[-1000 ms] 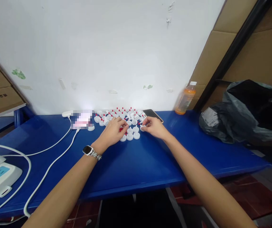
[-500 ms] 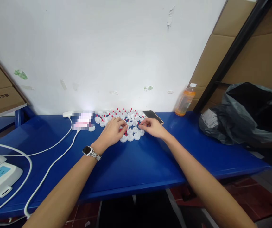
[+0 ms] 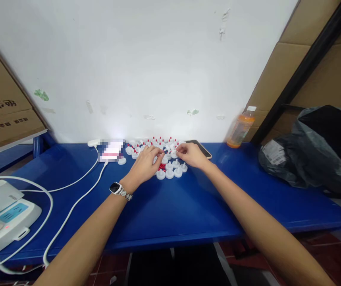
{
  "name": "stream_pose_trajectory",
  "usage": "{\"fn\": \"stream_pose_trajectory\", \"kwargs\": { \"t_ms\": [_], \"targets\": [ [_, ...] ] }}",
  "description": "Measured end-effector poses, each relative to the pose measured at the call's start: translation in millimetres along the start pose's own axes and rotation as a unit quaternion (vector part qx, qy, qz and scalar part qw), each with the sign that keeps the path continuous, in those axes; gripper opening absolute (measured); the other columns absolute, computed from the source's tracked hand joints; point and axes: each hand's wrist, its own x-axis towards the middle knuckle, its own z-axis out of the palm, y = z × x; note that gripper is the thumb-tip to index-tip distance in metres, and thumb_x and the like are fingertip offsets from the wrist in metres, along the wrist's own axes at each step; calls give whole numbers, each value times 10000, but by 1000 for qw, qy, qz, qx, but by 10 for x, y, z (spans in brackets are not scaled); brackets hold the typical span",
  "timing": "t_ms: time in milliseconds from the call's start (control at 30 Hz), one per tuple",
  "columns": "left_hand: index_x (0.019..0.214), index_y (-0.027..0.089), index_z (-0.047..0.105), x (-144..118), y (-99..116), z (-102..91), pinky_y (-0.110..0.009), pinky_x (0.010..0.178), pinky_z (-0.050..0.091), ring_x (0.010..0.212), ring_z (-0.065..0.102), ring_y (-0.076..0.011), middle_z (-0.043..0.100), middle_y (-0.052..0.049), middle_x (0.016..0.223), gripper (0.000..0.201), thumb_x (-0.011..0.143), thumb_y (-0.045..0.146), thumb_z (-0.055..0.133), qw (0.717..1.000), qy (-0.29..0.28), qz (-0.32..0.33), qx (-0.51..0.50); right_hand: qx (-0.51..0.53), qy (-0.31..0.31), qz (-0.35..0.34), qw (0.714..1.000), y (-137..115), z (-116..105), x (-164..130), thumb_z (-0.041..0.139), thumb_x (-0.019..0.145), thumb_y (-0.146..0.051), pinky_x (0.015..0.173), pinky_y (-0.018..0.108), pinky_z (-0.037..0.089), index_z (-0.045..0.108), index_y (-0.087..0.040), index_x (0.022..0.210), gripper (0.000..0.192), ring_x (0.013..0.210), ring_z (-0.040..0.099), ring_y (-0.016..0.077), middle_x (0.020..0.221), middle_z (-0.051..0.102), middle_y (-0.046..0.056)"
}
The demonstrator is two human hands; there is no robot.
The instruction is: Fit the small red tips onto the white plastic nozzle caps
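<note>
Many white plastic caps with thin spouts point(image 3: 169, 173) lie in a cluster on the blue table, several of them bearing red tips point(image 3: 170, 139). Loose small red tips point(image 3: 162, 167) form a pile between the near caps and my left hand. My left hand point(image 3: 147, 163), wearing a watch, hovers over the left of the cluster with thumb and fingertips closed together; whatever is between them is hidden. On the right, my right hand point(image 3: 191, 155) has its fingers pinched at the edge of a white spout cap point(image 3: 174, 154).
A dark phone point(image 3: 204, 150) lies behind my right hand. On the left are a blurred-out lit device point(image 3: 110, 151), white cables point(image 3: 81, 198) and a power strip point(image 3: 18, 218). An orange drink bottle point(image 3: 241, 128) and a black plastic bag point(image 3: 295, 159) stand right.
The whole view has shifted slightly. My right hand has moved a little left, to a white spout cap. My left hand has drawn off the red tips, which show more now.
</note>
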Motion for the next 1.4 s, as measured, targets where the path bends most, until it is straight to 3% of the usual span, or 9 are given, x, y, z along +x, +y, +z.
{"fn": "stream_pose_trajectory", "kwargs": {
  "t_ms": [100,233,400,667,833,1000,1100,1233,1400],
  "targets": [
    [1126,199,563,-5,40,-10,-396,926,431,1024,557,-232,623,-83,1063,309,1030,400,348,999,26,-9,-46,188,-39,-42,981,-50,-24,-102,685,802,-316,670,283,497,719,-154,953,225,737,675,174,817,745,58],
    [951,204,531,-10,101,-35,-336,782,423,842,552,-193,586,-39,882,324,1037,430,315,995,-8,-12,-97,317,-72,-62,944,-206,-18,-193,739,771,-389,735,303,542,727,-164,956,291,779,694,171,831,746,44],
    [839,211,445,-18,150,-78,-300,685,363,715,487,-159,503,8,760,324,1034,441,327,991,-18,-14,-130,347,-92,-71,931,-322,-15,-252,757,773,-392,797,326,557,724,-166,956,293,823,708,174,910,754,55],
    [749,200,388,-22,166,-62,-281,635,322,652,419,-130,442,24,696,372,1029,441,338,977,1,-15,-212,355,-177,-77,915,-332,-37,-271,708,834,-409,664,268,507,665,-161,947,275,690,663,141,758,722,26],
    [693,194,388,16,194,30,-274,568,283,573,331,-111,366,38,623,425,1002,487,376,949,51,-71,-303,287,-105,-139,942,-446,-61,-328,635,890,-338,699,279,503,645,-177,940,169,756,664,154,829,718,38],
    [630,208,326,53,20,-77,-279,526,258,524,281,-110,301,44,571,464,1001,486,345,934,113,-138,-310,126,6,-188,974,-364,-199,-331,577,885,-224,710,278,476,645,-191,919,83,779,651,163,837,711,27],
    [677,201,406,39,-125,-122,-280,573,324,583,389,-131,408,24,615,428,1004,473,357,970,55,-98,-216,119,53,-157,979,-220,-226,-273,579,863,-217,678,269,474,638,-191,954,111,744,659,162,843,723,31],
    [856,196,613,5,-222,-39,-348,816,428,848,542,-197,613,-38,852,292,987,395,445,997,-33,18,-70,87,44,-135,986,-91,-136,-204,555,852,-194,642,263,468,624,-199,1078,236,651,649,151,759,719,4],
    [1064,220,689,-3,-140,24,-419,941,435,994,577,-241,657,-67,987,298,965,425,496,999,-26,12,-41,81,39,-109,990,-90,-16,-197,530,848,-187,618,252,462,609,-202,1006,177,626,654,152,718,716,-4]
  ]
}}
